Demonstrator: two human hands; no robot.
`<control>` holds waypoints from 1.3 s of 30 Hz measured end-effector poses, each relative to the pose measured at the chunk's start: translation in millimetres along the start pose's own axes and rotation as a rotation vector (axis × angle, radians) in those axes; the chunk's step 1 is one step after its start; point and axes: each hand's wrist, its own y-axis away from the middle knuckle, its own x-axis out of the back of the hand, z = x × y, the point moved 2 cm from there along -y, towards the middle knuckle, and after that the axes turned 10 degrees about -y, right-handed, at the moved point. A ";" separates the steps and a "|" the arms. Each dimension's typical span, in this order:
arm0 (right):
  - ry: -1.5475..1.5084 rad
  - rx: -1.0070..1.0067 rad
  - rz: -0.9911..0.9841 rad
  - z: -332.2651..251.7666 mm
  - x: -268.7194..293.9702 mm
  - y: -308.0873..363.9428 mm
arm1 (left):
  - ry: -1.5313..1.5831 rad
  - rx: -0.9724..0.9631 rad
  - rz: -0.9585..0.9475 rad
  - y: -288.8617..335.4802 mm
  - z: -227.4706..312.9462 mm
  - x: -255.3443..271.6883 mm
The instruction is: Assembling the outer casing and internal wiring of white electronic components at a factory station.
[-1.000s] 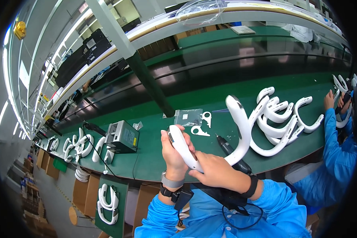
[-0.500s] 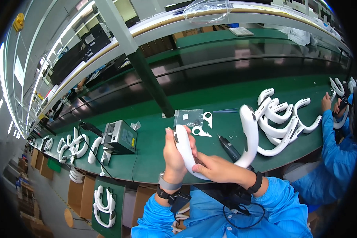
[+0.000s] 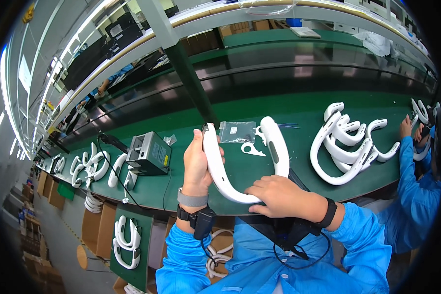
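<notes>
My hands hold a white U-shaped neckband (image 3: 218, 176) above the near edge of the green bench. My left hand (image 3: 196, 164) is closed around its left arm, thumb up near a dark end piece. Curled over the bottom bend is my right hand (image 3: 281, 196); the other arm of the neckband rises beyond it with a grey oval inset facing me. A black pen-shaped tool (image 3: 297, 180) lies behind the right hand, mostly hidden. Past the neckband are a clear plastic bag (image 3: 236, 131) and small white ring-shaped pieces (image 3: 255, 151).
To the right lies a heap of white neckbands (image 3: 345, 156), with a co-worker's hand (image 3: 405, 127) beyond. A grey-black box (image 3: 152, 152) with a cable stands left, near more neckbands (image 3: 100, 169). A green post (image 3: 193, 85) rises behind the bench. Lower left, a green board (image 3: 146, 235) carries neckbands.
The neckband has turned so its U opens away from me, both arms now showing. My left hand moved left; my right hand shifted slightly right along the bend.
</notes>
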 end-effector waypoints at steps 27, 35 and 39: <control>0.066 0.056 0.375 -4.1 24.0 33.3 | 0.139 -0.054 -0.032 66.1 -42.1 -87.8; -0.164 0.137 0.448 2.3 36.4 34.9 | 0.325 -0.069 -0.167 70.6 -23.8 -98.4; -1.193 0.150 0.196 5.7 27.9 41.6 | 0.632 -0.008 -0.301 69.8 -2.1 -108.0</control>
